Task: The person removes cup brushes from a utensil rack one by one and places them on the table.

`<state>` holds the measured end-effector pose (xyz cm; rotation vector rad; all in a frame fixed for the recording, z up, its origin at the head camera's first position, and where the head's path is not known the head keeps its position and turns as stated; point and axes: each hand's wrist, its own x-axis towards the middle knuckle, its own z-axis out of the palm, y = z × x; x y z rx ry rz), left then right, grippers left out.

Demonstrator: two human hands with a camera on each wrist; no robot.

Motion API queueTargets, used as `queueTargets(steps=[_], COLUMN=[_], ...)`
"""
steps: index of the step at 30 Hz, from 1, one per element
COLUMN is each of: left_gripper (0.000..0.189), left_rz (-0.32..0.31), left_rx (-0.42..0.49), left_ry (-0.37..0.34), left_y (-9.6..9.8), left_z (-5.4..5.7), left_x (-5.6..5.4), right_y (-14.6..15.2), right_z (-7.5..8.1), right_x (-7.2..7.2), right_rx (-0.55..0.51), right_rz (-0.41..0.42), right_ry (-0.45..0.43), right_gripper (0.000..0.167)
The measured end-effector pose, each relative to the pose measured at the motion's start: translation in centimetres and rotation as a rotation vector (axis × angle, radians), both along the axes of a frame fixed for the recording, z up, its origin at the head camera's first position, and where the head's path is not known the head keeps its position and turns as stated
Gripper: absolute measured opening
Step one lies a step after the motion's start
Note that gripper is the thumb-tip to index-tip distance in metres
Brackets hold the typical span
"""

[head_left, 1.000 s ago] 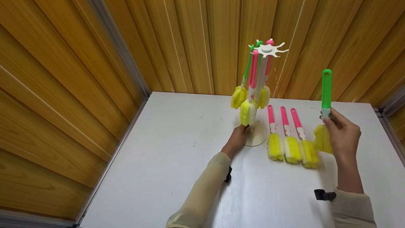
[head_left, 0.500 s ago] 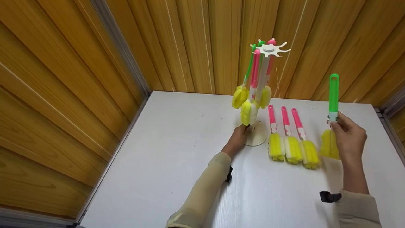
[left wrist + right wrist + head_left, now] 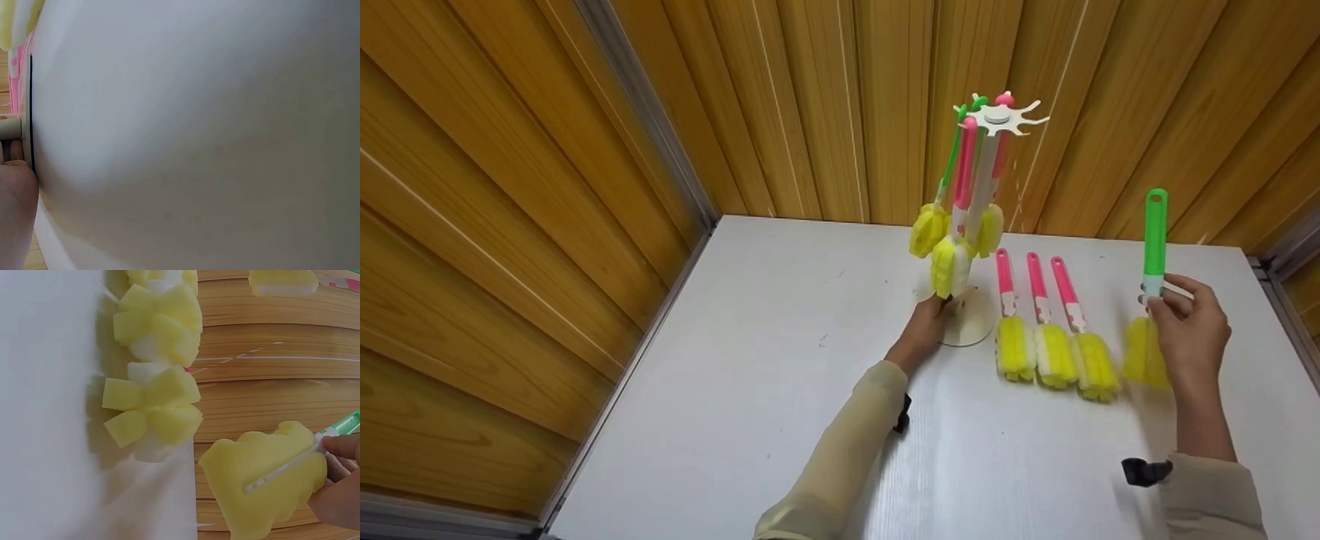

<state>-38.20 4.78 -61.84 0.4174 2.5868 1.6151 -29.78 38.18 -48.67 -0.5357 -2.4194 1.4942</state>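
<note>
At the far right, my right hand (image 3: pixel 1191 330) pinches a green-handled sponge brush (image 3: pixel 1156 232) by its pale neck, handle up and yellow sponge head down. The right wrist view shows this flat sponge head (image 3: pixel 264 478) held apart from the tabletop. My left hand (image 3: pixel 921 330) grips the white rack stand (image 3: pixel 981 187) low on its post, just above the round base (image 3: pixel 971 322). In the left wrist view its fingers curl at the post (image 3: pixel 10 129). Pink-handled brushes (image 3: pixel 962 165) and green-handled brushes (image 3: pixel 950 161) hang from the stand's hooks on its left and rear sides.
Between stand and right hand, three pink-handled sponge brushes (image 3: pixel 1054 356) lie side by side, heads toward me. All stands on a white table (image 3: pixel 735 375). Wood-look panels (image 3: pixel 810 112) close off the back and left. The stand's right-hand hooks (image 3: pixel 1027 118) carry no brush.
My right hand has moved right and lower with the green-handled brush, which stays upright. The left hand keeps its hold on the stand, and the lying brushes have not moved.
</note>
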Motion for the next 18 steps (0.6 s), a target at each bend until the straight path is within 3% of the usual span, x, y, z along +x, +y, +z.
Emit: queueTargets(steps=[7,18], left_gripper=[0.033,0.036], left_rz=[-0.004,0.006], left_rx=[0.031,0.033], left_ry=[-0.013,-0.012], left_y=[0.0,0.0], left_z=[0.0,-0.1], left_x=[0.2,0.1], right_y=[0.4,1.2], right_z=[-0.9,-1.8], right_x=[-0.6,-1.8], right_rx=[0.059,0.109], right_rz=[0.016,0.058], right_ry=[0.039,-0.062], right_gripper=[0.048,0.052])
